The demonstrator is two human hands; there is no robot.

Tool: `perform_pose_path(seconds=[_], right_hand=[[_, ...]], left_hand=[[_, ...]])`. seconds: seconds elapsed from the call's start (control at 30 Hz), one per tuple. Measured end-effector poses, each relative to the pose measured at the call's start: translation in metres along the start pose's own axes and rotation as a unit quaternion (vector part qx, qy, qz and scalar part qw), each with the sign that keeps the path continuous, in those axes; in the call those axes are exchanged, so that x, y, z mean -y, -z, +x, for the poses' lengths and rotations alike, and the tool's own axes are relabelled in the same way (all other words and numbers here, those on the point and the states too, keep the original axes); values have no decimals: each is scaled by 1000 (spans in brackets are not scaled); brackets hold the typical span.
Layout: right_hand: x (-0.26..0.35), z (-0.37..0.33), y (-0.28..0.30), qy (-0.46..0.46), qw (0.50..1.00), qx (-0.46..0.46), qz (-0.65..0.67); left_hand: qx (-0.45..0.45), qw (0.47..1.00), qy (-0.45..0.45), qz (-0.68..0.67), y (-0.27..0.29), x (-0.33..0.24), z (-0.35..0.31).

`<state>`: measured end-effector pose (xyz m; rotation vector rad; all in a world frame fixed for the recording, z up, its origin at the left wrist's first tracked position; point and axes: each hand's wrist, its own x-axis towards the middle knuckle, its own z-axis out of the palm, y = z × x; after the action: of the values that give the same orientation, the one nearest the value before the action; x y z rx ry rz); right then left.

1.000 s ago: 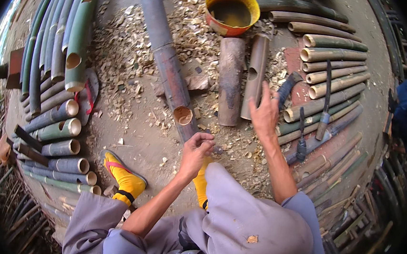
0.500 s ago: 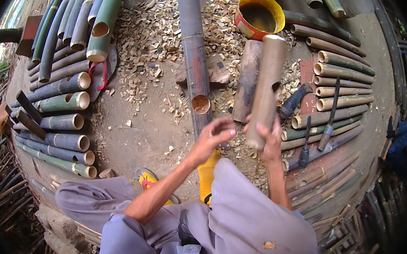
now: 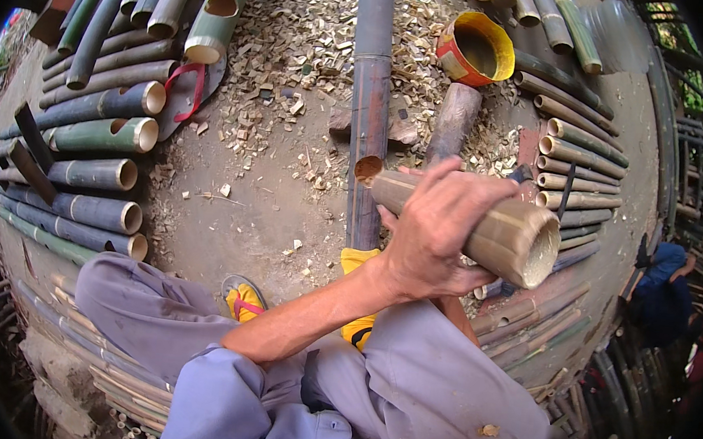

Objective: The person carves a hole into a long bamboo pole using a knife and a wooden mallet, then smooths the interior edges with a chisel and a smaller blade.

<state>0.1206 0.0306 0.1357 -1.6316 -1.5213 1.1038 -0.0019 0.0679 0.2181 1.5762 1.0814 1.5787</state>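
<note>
Left hand (image 3: 440, 226) wrapped around bamboo tube (image 3: 508, 242) near bamboo pole (image 3: 370, 89); right hand mostly hidden, hold unclear. Loose grip could let tube slip, knocking pole.

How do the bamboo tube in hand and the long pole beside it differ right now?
Length: the bamboo tube is short, while the long pole runs out of the picture's top.
Pose: the bamboo tube is held slanting in the left hand; the long pole lies lower, pointing away from the person.
Colour: the bamboo tube is tan-brown; the long pole is greyish with reddish patches.
Both are rounded bamboo.
</note>
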Motion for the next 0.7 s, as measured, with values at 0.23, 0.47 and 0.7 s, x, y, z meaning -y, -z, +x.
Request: perform_pose_path(seconds=[0.23,0.47,0.7], right_hand=[[30,18,9,13,999,27,17],[93,53,42,108,994,-21,-20],[201,71,85,453,882,-77,-103]], left_hand=[[-17,999,-11,28,7,24,-24],[-43,999,-13,-8,10,34,-17],[-54,998,14,-2,17,36,-9]])
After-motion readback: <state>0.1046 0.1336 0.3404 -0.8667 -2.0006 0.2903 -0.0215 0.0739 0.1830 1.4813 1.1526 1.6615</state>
